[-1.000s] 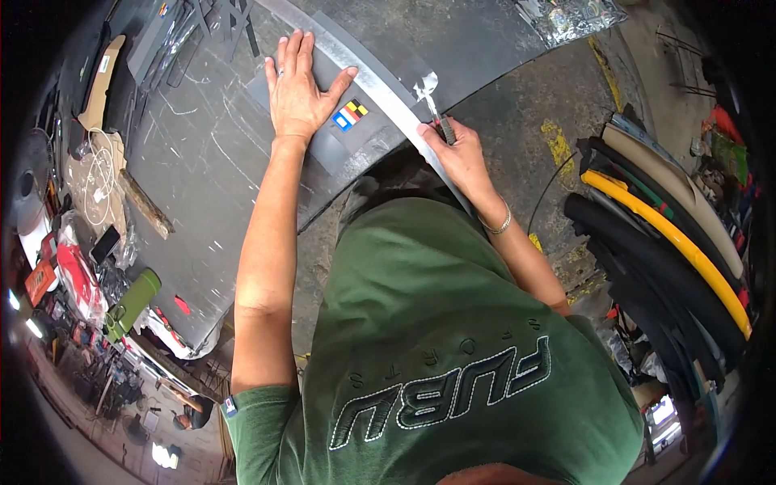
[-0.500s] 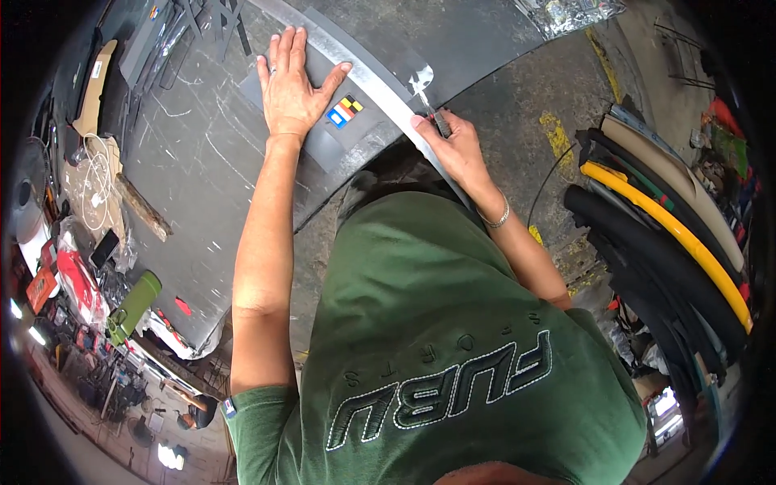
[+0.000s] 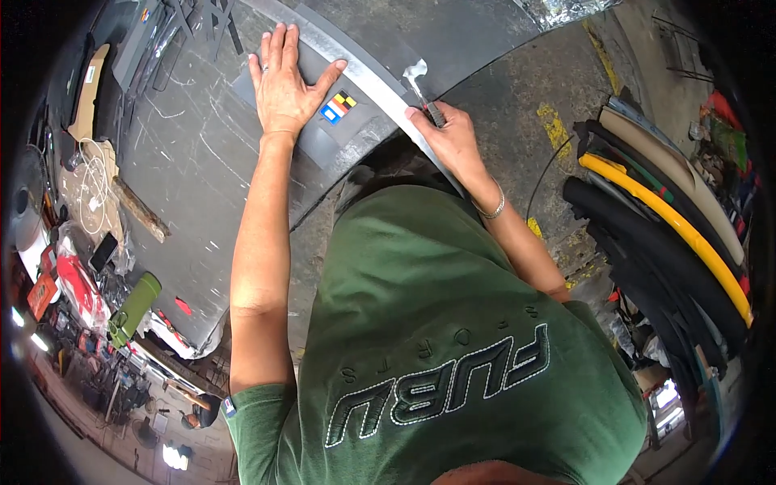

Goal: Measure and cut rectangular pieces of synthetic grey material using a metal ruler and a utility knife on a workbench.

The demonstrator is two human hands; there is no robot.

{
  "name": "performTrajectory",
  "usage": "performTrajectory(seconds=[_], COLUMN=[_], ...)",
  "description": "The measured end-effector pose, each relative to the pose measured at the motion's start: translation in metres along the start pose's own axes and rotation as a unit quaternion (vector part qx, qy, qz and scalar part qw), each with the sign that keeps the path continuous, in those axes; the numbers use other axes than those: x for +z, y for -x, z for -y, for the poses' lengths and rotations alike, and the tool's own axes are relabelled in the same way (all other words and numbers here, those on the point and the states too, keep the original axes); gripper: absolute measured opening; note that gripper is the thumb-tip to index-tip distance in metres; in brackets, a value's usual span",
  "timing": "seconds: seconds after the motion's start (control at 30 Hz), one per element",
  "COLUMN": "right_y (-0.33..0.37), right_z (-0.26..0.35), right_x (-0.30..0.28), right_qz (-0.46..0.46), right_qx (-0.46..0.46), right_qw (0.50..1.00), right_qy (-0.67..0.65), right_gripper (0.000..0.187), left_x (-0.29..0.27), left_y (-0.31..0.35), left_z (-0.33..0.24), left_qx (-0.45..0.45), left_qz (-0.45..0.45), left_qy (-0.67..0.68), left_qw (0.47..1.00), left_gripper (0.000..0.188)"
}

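My left hand point(image 3: 284, 95) lies flat with fingers spread on a dark grey sheet point(image 3: 323, 149), its fingertips and thumb by a long, pale metal straightedge point(image 3: 376, 95). A small multicoloured sticker point(image 3: 338, 106) sits on the sheet beside the thumb. At the near end of the straightedge, my right hand point(image 3: 453, 145) is closed around a knife-like cutting tool point(image 3: 416, 74) with a dark handle and a broad silver head. The tool's head points away from me, beyond the straightedge's right side. My right thumb lies against the straightedge.
Dark strips point(image 3: 217, 24) lie on the worn black tabletop point(image 3: 186, 170) at far left. Left of it are a wooden stick point(image 3: 144, 212), a phone point(image 3: 103, 250) and a green roll point(image 3: 137, 307). Black and yellow rolls point(image 3: 679, 230) stand right. Another person point(image 3: 202, 414) is at lower left.
The cutting tool's silver head has swung slightly up and left with my right hand. My left hand stays flat on the sheet; the whole view has shifted a little.
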State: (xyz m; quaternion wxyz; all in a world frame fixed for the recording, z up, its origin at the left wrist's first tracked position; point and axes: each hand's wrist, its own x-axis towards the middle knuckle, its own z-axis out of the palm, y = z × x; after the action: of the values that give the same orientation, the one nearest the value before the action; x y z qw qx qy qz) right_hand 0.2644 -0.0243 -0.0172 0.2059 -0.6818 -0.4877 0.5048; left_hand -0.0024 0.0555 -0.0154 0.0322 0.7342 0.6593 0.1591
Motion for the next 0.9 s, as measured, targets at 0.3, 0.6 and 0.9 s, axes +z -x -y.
performTrajectory(seconds=[0.3, 0.6, 0.9], right_y=[0.000, 0.010, 0.004], right_z=[-0.010, 0.009, -0.003], right_x=[0.007, 0.003, 0.005], right_qz=[-0.040, -0.053, -0.031], right_qx=[-0.051, -0.051, -0.054], right_qw=[0.998, 0.996, 0.998], right_qy=[-0.004, 0.053, 0.031], right_gripper=[0.045, 0.038, 0.035], left_x=[0.003, 0.004, 0.004], left_y=[0.000, 0.000, 0.000], left_z=[0.001, 0.003, 0.004], left_qx=[0.000, 0.002, 0.009], left_qz=[0.001, 0.004, -0.001], left_qy=[0.004, -0.005, 0.001], left_qw=[1.000, 1.000, 1.000], left_gripper=[0.105, 0.106, 0.107])
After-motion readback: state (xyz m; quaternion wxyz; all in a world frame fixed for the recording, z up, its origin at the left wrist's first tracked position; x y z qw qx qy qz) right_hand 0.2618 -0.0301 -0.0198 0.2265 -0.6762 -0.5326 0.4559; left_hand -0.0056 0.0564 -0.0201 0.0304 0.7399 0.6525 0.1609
